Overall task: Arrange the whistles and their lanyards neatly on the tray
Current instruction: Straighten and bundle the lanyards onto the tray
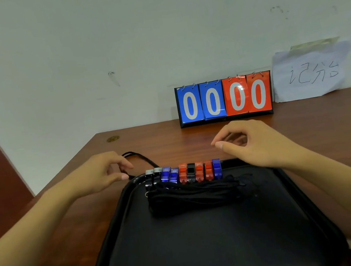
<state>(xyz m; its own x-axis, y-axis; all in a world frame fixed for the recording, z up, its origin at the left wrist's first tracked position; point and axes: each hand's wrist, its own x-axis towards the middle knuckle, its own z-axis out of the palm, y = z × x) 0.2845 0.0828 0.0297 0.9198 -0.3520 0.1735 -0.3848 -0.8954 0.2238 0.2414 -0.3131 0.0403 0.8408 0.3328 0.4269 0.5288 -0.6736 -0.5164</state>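
Nine whistles [184, 173] are standing along the black tray's [209, 241] far edge: two silver-black, three blue, three red, one black; lanyards [193, 195] are lying bundled beside them. Left hand [103, 173] is pinching a loose lanyard loop [138, 157]; right hand [246, 142] is hovering, fingers loosely curled, holding nothing.

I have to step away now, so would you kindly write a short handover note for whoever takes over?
Left hand: pinching a loose black lanyard that trails off the tray onto the table.
Right hand: hovering above the table behind the tray, fingers loosely curled, holding nothing.
Done: whistles lined up along the tray's far edge; most lanyards bundled in front of them.
Left: bring the stray lanyard onto the tray and tidy it.
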